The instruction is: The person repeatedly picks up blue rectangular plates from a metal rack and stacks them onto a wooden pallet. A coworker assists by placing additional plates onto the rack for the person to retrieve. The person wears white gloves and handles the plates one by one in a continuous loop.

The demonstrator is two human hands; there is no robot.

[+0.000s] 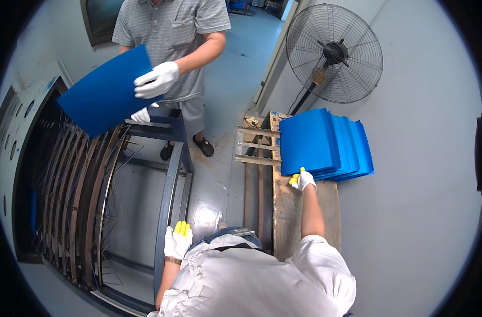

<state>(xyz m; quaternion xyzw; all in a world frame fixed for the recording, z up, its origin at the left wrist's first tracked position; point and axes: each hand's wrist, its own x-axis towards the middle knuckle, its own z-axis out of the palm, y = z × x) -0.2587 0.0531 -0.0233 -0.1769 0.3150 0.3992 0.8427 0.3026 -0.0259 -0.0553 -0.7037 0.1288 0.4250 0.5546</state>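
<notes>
My right hand (305,181), in a white glove with yellow fingertips, is at the near edge of a blue sheet (307,142). One fingertip lies over the sheet's edge and the others are curled below it, so the hand is closed on that edge. The sheet tops a fanned stack of blue sheets (360,150) on a worn wooden bench (307,216). My left hand (178,240), gloved alike, is held beside a dark metal frame (169,193). Its fingers are stretched out, and it holds nothing.
Across the frame, a person in white gloves (157,80) holds another blue sheet (106,92). At left stands a rack of brown slats and thin wires (80,206). A large pedestal fan (335,53) stands behind the bench. Metal bars (258,145) jut from the bench's left side.
</notes>
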